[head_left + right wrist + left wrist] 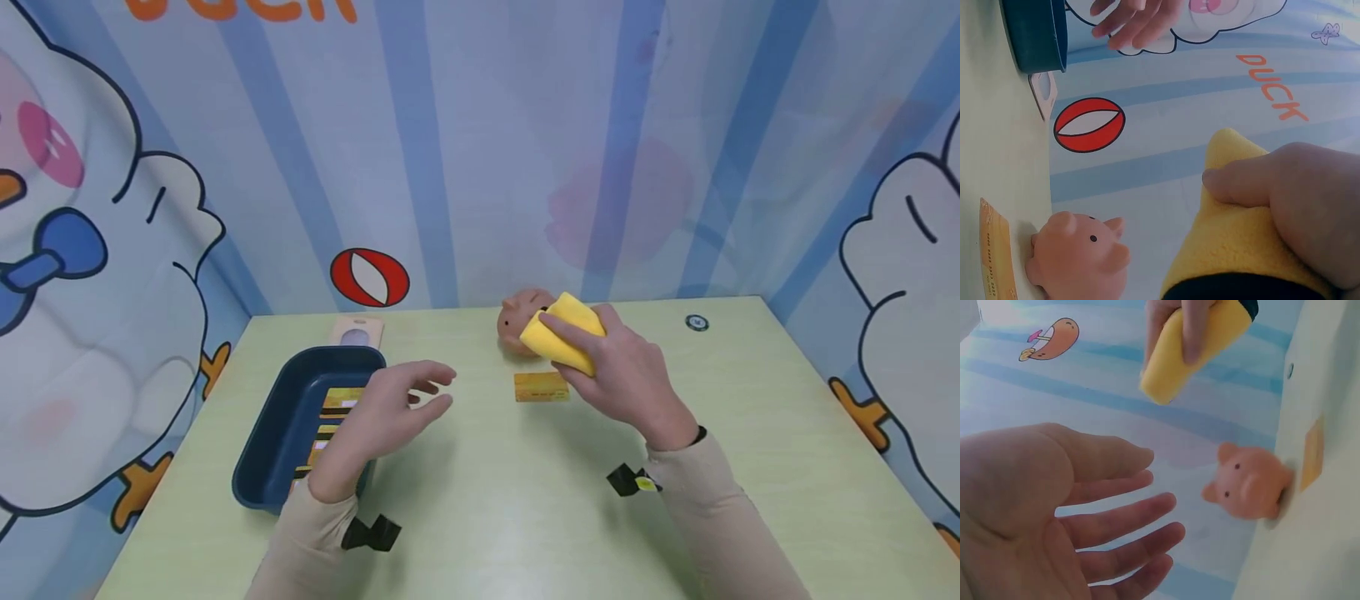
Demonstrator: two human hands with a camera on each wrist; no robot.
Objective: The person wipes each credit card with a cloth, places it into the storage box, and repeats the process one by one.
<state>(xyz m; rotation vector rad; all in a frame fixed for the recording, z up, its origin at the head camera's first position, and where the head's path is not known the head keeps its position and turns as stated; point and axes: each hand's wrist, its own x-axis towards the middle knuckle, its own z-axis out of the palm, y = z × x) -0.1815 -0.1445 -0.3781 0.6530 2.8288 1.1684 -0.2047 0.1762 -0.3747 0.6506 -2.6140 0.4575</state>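
Observation:
My right hand (630, 371) grips a folded yellow cloth (567, 333), its thumb pressed along one side in the right wrist view. A dark strip edges the cloth (1229, 250) there. In the head view the cloth partly covers a pink piggy bank (516, 323) at the back of the table. A gold card (542, 387) lies flat in front of the pig. My left hand (390, 408) hovers by the right rim of the blue tray, fingers loosely bent and nothing in them; its palm (1016, 487) faces the left wrist camera.
The dark blue tray (258, 433) at the left holds several gold cards (341, 400), partly hidden by my left arm. Behind it lies a pale card-like piece with a round window (357, 332). A small dark round chip (697, 322) lies at the back right. A printed curtain (510, 167) encloses the table.

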